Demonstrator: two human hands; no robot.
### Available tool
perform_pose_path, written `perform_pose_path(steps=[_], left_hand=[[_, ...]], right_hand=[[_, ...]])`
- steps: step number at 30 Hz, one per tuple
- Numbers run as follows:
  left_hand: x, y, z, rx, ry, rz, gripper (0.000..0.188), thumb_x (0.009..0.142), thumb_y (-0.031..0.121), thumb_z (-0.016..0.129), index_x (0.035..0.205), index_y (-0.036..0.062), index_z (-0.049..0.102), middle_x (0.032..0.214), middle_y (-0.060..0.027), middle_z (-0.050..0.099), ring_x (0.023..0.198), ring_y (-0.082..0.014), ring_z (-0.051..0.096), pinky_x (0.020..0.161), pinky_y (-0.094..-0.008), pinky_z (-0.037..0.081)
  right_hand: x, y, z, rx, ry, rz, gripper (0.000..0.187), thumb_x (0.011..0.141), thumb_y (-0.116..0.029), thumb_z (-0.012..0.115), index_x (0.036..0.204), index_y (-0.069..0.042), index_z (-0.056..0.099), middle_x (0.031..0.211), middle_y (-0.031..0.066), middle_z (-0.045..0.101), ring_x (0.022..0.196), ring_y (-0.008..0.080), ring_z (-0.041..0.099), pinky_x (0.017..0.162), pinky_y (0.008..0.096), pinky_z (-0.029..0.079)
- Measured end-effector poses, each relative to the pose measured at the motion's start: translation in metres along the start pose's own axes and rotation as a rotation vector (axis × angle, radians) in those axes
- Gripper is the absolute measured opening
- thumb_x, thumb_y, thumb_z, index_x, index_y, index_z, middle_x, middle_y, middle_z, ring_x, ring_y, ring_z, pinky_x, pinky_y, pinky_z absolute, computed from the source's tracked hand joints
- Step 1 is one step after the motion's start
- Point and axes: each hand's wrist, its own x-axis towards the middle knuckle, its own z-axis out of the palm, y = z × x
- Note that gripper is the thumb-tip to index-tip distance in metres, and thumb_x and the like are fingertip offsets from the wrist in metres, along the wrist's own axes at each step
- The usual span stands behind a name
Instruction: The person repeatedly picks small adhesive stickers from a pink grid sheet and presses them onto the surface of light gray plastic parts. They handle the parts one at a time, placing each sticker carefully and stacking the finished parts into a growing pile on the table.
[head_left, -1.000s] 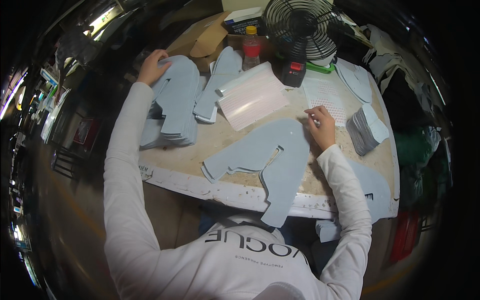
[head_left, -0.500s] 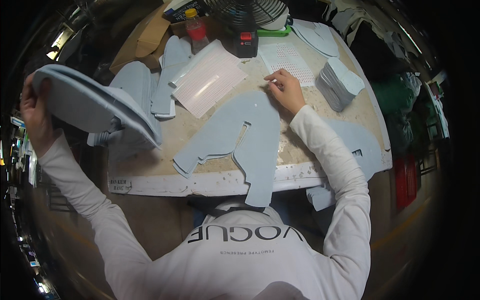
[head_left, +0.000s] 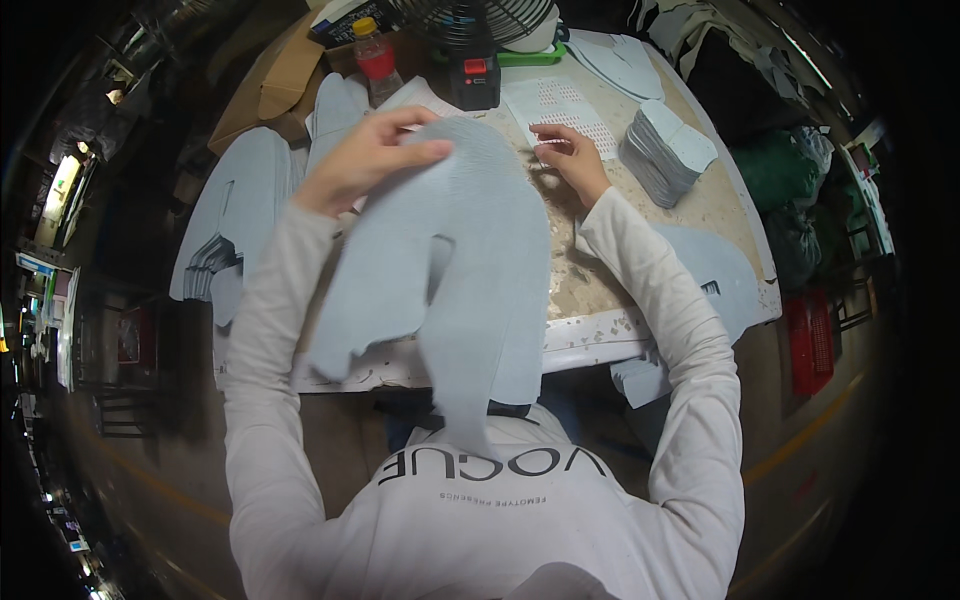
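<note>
My left hand (head_left: 375, 155) grips the rounded top of a light blue-grey cut-out shoe upper piece (head_left: 470, 230), thumb on its face. The piece is slightly blurred and hangs over the near table edge, its lower tip in front of my shirt. Behind its right side lies another blue-grey piece (head_left: 520, 340), mostly covered. My right hand (head_left: 572, 165) is beside the piece's upper right, at the near edge of a white sheet with rows of red marks (head_left: 565, 105). Its fingers are curled, thumb and forefinger close together; anything between them is too small to make out.
Stacked blue-grey pieces stand at the left (head_left: 225, 200) and right (head_left: 665, 150) of the table (head_left: 590, 325). More flat pieces (head_left: 705, 265) lie at the right edge. A fan (head_left: 470, 20), a red-labelled bottle (head_left: 376, 60) and a cardboard box (head_left: 280, 85) are at the back.
My left hand has swung in from the far left, bringing a piece over the one lying in front of me. My right hand stays near the marked sheet.
</note>
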Motion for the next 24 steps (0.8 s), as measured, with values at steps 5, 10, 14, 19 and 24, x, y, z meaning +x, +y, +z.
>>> perform_pose_path(steps=[5,10,14,19,24], left_hand=[[0.066,-0.106,0.025,0.232,0.034,-0.148,0.029,0.083,0.018,0.075,0.108,0.0038,0.067,0.096,-0.0047,0.069,0.086,-0.0098,0.062,0.079,-0.0240,0.049],[0.066,-0.126,0.029,0.696,0.144,0.187,0.029,0.080,0.015,0.074,0.106,0.0044,0.068,0.099,-0.0076,0.069,0.088,-0.0183,0.065,0.080,-0.0289,0.051],[0.059,-0.120,0.032,0.855,0.219,0.272,0.029,0.076,0.013,0.073,0.104,0.0060,0.069,0.096,-0.0118,0.069,0.087,-0.0276,0.065,0.079,-0.0327,0.052],[0.044,-0.095,0.033,0.584,0.135,0.237,0.020,0.079,0.011,0.071,0.098,0.0044,0.069,0.090,-0.0074,0.067,0.083,-0.0176,0.062,0.076,-0.0296,0.050],[0.014,-0.049,0.005,0.401,-0.439,0.063,0.013,0.081,0.009,0.070,0.092,0.0031,0.071,0.088,-0.0041,0.066,0.084,-0.0118,0.059,0.079,-0.0259,0.047]], right_hand=[[-0.009,-0.018,0.009,0.049,0.011,-0.244,0.046,0.075,0.007,0.067,0.119,-0.008,0.064,0.113,0.0076,0.057,0.097,0.0150,0.061,0.085,0.0269,0.051],[-0.034,-0.027,0.037,-0.065,-0.269,-0.261,0.050,0.074,0.010,0.065,0.120,-0.008,0.060,0.112,0.0088,0.051,0.095,0.0191,0.063,0.083,0.0298,0.054],[-0.046,-0.034,0.052,-0.458,-0.281,-0.454,0.047,0.071,0.013,0.062,0.114,-0.007,0.059,0.108,0.0109,0.049,0.092,0.0233,0.064,0.077,0.0331,0.057],[-0.035,-0.048,0.032,-0.456,-0.014,-0.528,0.030,0.072,0.012,0.063,0.097,-0.004,0.058,0.101,0.0100,0.051,0.090,0.0224,0.064,0.071,0.0328,0.056],[-0.028,-0.040,0.032,-0.232,-0.183,-0.183,0.031,0.073,0.010,0.068,0.094,-0.008,0.053,0.099,0.0028,0.050,0.095,0.0150,0.058,0.077,0.0257,0.053]])
